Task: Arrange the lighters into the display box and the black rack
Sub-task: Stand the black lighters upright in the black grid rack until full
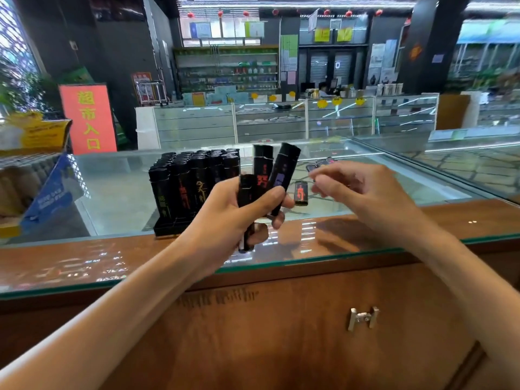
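My left hand grips three black lighters fanned upward above the glass counter; one shows red print, one purple. Just behind and left of it stands the black rack, packed with several upright black lighters with coloured characters. My right hand hovers to the right of the held lighters, fingers loosely curled and holding nothing. A single black lighter with a red mark lies on the glass between the two hands. More small lighters lie blurred farther back.
A blue and yellow display box with rows of items stands at the left edge. The glass counter has a wooden front edge, and a cabinet with a metal handle below. Another glass case meets it at the right.
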Motion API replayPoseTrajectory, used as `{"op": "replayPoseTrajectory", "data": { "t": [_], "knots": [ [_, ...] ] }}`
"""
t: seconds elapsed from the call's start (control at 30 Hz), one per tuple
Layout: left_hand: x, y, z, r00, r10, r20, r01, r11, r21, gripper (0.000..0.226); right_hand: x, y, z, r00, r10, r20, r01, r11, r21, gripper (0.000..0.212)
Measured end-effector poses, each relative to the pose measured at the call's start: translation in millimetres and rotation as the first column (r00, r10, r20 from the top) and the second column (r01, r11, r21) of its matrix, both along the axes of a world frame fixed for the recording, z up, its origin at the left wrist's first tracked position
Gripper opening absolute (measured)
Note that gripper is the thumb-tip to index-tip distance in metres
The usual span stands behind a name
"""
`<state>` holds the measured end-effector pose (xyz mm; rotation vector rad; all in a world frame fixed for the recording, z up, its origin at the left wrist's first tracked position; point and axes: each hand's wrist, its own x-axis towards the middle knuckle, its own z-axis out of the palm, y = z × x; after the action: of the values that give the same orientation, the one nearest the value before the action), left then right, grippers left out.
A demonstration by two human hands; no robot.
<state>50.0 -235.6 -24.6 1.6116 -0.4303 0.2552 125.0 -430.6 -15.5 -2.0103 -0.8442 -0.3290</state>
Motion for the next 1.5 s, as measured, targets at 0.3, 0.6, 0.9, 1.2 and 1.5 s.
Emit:
{"op": "replayPoseTrajectory", "data": {
  "t": [0.3,0.6,0.9,1.2,1.5],
  "knots": [
    [-27.0,34.4,-14.7,0.987,0.156,0.038,-0.154,0.986,-0.059,0.031,-31.4,75.9,3.3,0.866,0.419,-0.272,-0.26,0.844,0.47,0.02],
    [-55.1,91.0,-20.5,0.927,0.37,0.057,-0.36,0.923,-0.134,0.025,-11.9,86.9,10.5,0.814,0.437,-0.383,-0.256,0.862,0.438,0.026],
    [-59.4,110.6,-16.9,0.952,0.306,-0.006,-0.299,0.924,-0.238,0.024,1.3,100.4,10.3,0.756,0.51,-0.411,-0.358,0.847,0.393,0.032],
    [-61.4,121.8,-18.5,0.953,0.303,-0.033,-0.303,0.93,-0.207,0.023,-2.5,117.7,17.0,0.912,0.324,-0.252,-0.274,0.938,0.215,0.017],
    [-62.8,122.4,-19.9,0.957,0.29,-0.026,-0.289,0.931,-0.224,0.026,3.1,121.2,20.6,0.857,0.428,-0.287,-0.367,0.898,0.244,0.021]
  ]
}}
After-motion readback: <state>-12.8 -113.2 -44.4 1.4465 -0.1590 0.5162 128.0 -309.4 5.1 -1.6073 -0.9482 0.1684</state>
